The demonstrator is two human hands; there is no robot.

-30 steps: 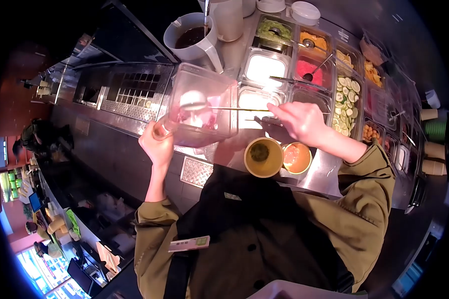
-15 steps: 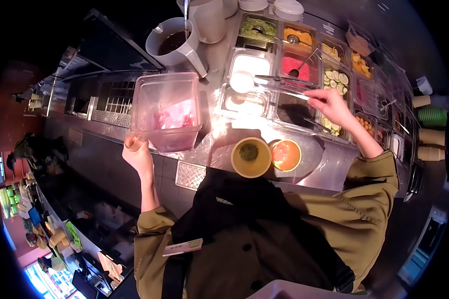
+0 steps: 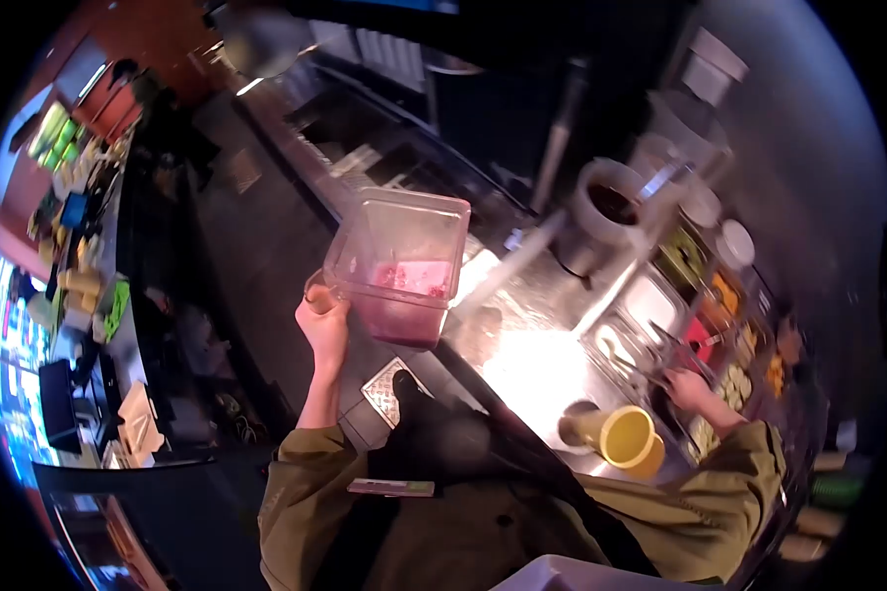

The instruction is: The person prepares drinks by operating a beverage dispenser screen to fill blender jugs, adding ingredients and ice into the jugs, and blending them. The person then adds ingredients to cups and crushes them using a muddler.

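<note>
My left hand (image 3: 323, 317) is closed on the rim of a clear square plastic tub (image 3: 401, 231), held tilted off the counter's edge. A little pink food (image 3: 414, 276) lies at its bottom. On the right, my right hand (image 3: 695, 390) grips the thin handle of a ladle (image 3: 633, 370) whose end reaches to a steel pan among the food pans; blur hides whether it touches. Close to that hand stands a yellow cup (image 3: 628, 436), with a second cup (image 3: 652, 459) partly hidden behind it.
A pitcher of dark liquid (image 3: 611, 205) stands on the steel counter (image 3: 498, 330). Food pans with green pieces (image 3: 685, 254), red food (image 3: 698, 337) and sliced cucumber-like rounds (image 3: 734, 386) line the right. A metal floor plate (image 3: 379, 392) lies below the counter.
My view has turned left, and the tub has swung away from the food pans, past the counter edge. The ladle's white head has dropped from above the pans towards a pan.
</note>
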